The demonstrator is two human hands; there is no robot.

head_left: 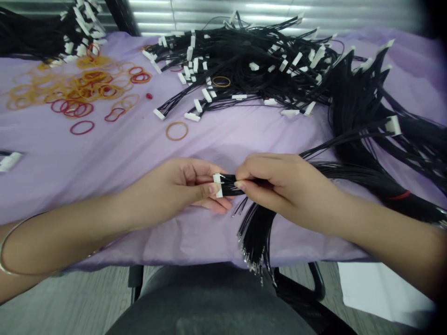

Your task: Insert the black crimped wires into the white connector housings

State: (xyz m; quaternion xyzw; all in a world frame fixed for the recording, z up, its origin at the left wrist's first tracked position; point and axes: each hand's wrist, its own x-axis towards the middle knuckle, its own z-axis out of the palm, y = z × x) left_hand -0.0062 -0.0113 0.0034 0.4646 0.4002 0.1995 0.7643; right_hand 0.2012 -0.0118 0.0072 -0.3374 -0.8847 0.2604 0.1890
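Note:
My left hand point(190, 184) pinches a small white connector point(218, 185) between thumb and fingers, with the palm turned up. Several thin black wires point(228, 185) run out of the connector's right side. Close beside it, the thumb and forefinger of my right hand point(275, 184) are closed on these wires. Under and behind the right hand lies a thick bundle of loose black wires point(258, 228), its bare metal terminals hanging near the table's front edge. Part of the wires is hidden inside the right hand.
A heap of black wire harnesses point(244, 60) with white connectors lies at the back. Yellow and red rubber bands point(87, 83) are scattered at the back left. One single rubber band point(176, 123) lies nearer. A purple cloth point(132, 144) covers the table. Another white connector point(10, 161) is at the left edge.

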